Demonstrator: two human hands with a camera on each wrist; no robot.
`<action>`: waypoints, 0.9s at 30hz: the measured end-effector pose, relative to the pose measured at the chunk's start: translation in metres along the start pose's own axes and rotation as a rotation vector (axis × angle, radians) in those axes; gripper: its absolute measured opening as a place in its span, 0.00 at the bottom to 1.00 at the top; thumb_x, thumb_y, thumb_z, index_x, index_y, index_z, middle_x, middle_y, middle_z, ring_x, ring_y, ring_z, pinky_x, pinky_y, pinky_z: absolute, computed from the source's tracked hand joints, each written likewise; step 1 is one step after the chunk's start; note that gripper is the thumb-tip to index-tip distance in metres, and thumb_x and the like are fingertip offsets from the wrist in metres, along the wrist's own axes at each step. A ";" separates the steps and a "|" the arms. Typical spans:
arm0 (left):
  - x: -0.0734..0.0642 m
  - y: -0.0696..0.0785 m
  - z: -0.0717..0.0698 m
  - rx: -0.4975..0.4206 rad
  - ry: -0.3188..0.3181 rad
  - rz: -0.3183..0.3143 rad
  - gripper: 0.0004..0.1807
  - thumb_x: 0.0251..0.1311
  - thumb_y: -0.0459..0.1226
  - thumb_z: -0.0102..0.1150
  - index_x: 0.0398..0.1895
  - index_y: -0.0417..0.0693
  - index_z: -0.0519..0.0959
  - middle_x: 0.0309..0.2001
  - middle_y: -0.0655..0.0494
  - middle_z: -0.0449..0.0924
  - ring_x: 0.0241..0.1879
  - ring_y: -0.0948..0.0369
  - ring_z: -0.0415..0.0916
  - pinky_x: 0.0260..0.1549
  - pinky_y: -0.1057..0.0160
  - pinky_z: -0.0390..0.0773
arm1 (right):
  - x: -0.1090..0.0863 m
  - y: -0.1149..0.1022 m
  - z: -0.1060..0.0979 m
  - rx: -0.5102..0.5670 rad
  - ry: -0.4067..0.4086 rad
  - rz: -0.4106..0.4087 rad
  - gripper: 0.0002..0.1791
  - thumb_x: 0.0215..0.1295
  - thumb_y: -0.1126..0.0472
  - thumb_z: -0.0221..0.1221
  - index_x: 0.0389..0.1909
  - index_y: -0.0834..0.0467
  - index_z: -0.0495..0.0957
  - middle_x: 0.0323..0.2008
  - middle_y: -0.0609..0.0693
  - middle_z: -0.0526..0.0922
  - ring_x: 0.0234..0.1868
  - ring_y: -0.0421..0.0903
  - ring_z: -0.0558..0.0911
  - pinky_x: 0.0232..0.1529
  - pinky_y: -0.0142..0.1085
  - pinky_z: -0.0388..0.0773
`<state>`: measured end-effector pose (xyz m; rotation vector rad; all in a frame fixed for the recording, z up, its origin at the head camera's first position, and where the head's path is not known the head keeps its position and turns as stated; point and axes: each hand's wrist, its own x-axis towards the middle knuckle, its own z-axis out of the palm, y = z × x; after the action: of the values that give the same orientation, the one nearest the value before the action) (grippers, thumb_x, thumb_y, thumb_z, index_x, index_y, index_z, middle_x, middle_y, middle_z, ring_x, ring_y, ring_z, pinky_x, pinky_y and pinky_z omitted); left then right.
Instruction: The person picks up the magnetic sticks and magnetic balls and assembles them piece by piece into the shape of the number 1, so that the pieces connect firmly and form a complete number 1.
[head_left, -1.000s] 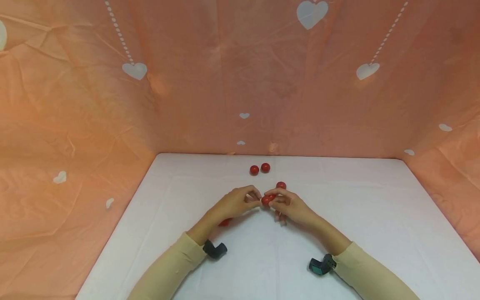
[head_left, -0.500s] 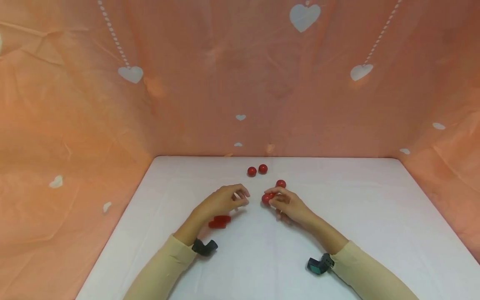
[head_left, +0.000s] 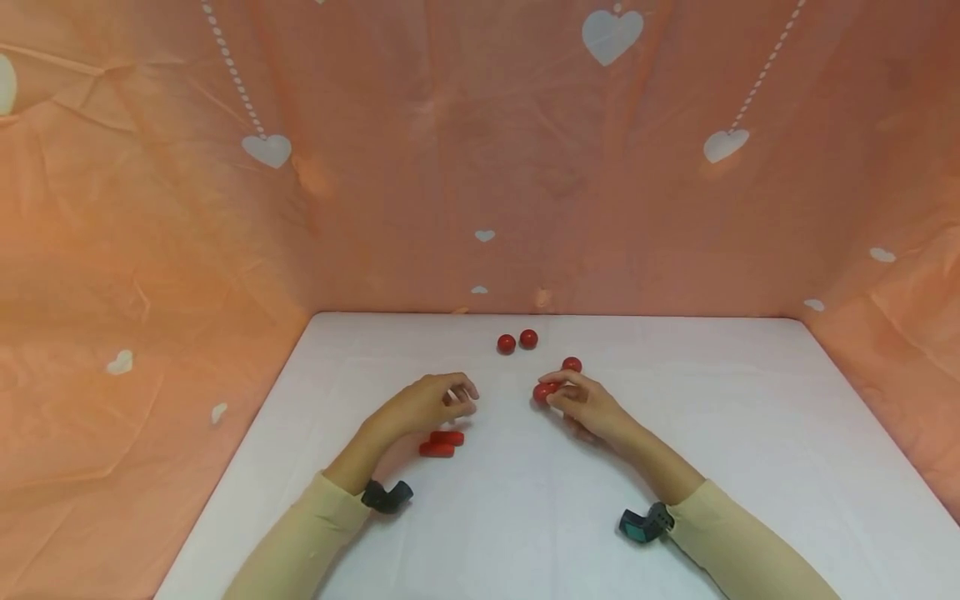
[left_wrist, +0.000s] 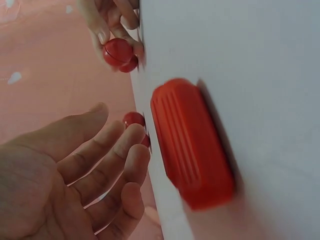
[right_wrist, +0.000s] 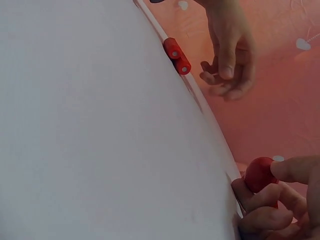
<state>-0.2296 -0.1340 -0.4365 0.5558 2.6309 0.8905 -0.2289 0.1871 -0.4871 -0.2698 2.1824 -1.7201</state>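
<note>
My right hand pinches a glossy red ball between thumb and fingers, low over the table. Those fingers hide part of the ball. Just beyond them is another red ball. To the left, my left hand hovers with relaxed, slightly bent fingers and nothing in them. Below it lie two short red rods, a nearer one and a farther one, side by side. Grooves run along a red rod in the left wrist view; silvery dots mark the rod ends in the right wrist view.
Two more red balls, a left one and a right one, sit near the back edge of the white table. Orange cloth with pale hearts encloses the back and sides. A dark camera is strapped to each wrist.
My left hand has drawn away leftward from the ball in my right hand, uncovering the two red rods. My right hand has shifted slightly right and keeps its hold on the ball.
</note>
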 end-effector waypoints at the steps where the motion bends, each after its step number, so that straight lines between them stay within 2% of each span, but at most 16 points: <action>1: -0.001 -0.001 -0.001 0.001 -0.004 0.000 0.10 0.72 0.41 0.69 0.53 0.56 0.84 0.46 0.62 0.85 0.46 0.59 0.81 0.48 0.56 0.83 | 0.000 0.000 0.000 0.005 0.003 0.000 0.20 0.79 0.57 0.63 0.68 0.54 0.77 0.33 0.54 0.80 0.17 0.44 0.68 0.17 0.30 0.63; 7: -0.009 -0.009 -0.005 0.021 -0.039 0.022 0.08 0.72 0.38 0.69 0.50 0.57 0.84 0.42 0.63 0.84 0.45 0.60 0.80 0.50 0.56 0.82 | 0.000 -0.002 0.001 0.002 0.019 -0.012 0.20 0.79 0.58 0.63 0.68 0.55 0.77 0.36 0.55 0.83 0.16 0.43 0.67 0.17 0.30 0.63; 12: -0.013 -0.009 -0.008 0.050 -0.068 0.041 0.07 0.73 0.36 0.67 0.49 0.56 0.85 0.40 0.63 0.83 0.44 0.60 0.79 0.49 0.57 0.81 | -0.001 -0.001 0.002 -0.013 0.032 -0.027 0.19 0.80 0.60 0.62 0.67 0.54 0.78 0.37 0.55 0.83 0.16 0.42 0.67 0.16 0.30 0.63; 20: -0.021 -0.008 -0.011 0.046 -0.117 -0.018 0.07 0.71 0.35 0.68 0.47 0.55 0.85 0.41 0.62 0.83 0.43 0.59 0.78 0.46 0.58 0.82 | -0.001 0.001 0.002 -0.010 0.000 -0.045 0.19 0.80 0.57 0.61 0.68 0.54 0.77 0.33 0.54 0.79 0.15 0.41 0.67 0.15 0.30 0.65; 27: -0.027 -0.012 -0.010 0.079 -0.117 0.026 0.06 0.70 0.37 0.70 0.46 0.56 0.85 0.41 0.64 0.83 0.44 0.61 0.79 0.47 0.57 0.81 | 0.000 0.001 0.002 -0.003 -0.012 -0.040 0.20 0.80 0.56 0.61 0.68 0.54 0.76 0.34 0.54 0.79 0.16 0.42 0.68 0.15 0.30 0.65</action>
<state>-0.2135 -0.1603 -0.4319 0.6434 2.5670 0.7413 -0.2277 0.1856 -0.4879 -0.3258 2.1861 -1.7318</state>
